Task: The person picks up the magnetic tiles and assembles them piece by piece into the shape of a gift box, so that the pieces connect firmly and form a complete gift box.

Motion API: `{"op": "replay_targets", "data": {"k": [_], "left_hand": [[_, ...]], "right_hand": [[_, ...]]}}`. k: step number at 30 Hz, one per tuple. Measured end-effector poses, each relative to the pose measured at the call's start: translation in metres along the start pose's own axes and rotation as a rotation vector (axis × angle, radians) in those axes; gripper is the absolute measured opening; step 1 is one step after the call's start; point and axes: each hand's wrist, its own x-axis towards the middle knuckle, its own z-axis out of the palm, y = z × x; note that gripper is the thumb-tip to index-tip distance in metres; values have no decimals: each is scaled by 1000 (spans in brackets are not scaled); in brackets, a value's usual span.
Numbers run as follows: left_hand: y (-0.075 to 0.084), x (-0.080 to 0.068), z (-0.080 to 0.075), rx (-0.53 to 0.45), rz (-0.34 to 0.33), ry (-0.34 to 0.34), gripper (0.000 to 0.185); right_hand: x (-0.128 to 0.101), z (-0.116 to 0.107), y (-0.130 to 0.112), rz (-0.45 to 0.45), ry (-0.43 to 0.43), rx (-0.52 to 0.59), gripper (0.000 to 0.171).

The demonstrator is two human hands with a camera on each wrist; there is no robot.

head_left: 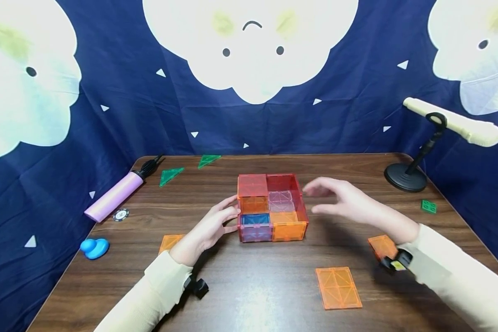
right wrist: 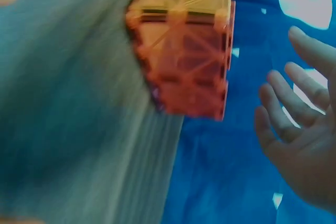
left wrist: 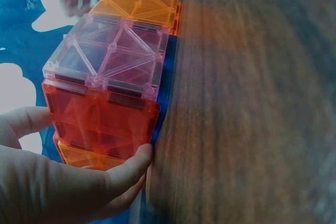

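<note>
A box (head_left: 255, 230) of see-through square magnetic tiles stands mid-table, with red, orange, pink and blue panels. A red tile (head_left: 252, 185) covers its back left part; the other sections show from above. My left hand (head_left: 207, 228) rests its fingertips against the box's left side, and the left wrist view shows them at the edges of a red side tile (left wrist: 100, 121). To the right of the box, my right hand (head_left: 336, 198) hovers apart from it, thumb and fingers spread. In the right wrist view its fingers (right wrist: 281, 106) are loosely extended around nothing.
Loose orange tiles lie at front right (head_left: 338, 288), under the right forearm (head_left: 382, 246) and by the left wrist (head_left: 170, 241). Green triangle tiles (head_left: 171, 175), a pink pump (head_left: 114, 196), a poker chip (head_left: 121, 215) and a blue piece (head_left: 94, 248) lie left. A stand (head_left: 406, 177) and green brick (head_left: 429, 206) are right.
</note>
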Motion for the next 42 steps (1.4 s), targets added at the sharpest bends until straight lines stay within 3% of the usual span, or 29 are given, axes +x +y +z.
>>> {"op": "replay_targets", "data": {"k": [7,11,18,22,26,32,36,38,42], "left_hand": [[-1,-1,0,2,2,0,65],[0,-1,1,1,0,6,65],[-1,-1,1,11,4,6,65],[-1,-1,2,15,5,6,65],[-1,-1,1,14,6,5,65],[-3,-2,-2,15,4,-2,66],[-5,-3,-2,28,9,-10,66],[-4,-2,-2,28,10,-11,66],[-2,-1,-1,28,15,-16,65]], "right_hand": [[-69,-14,25,65,-42,-19,40],[-105,-21,47,152,-60,-50,47],[-146,-24,82,198,-62,-91,58],[-149,-21,94,167,-31,-154,58],[-138,-17,96,159,4,-182,53],[-112,-5,99,176,28,-142,37],[-107,-2,99,208,16,-142,28],[-109,-4,98,210,0,-135,31],[-117,-10,95,178,-36,-93,55]]}}
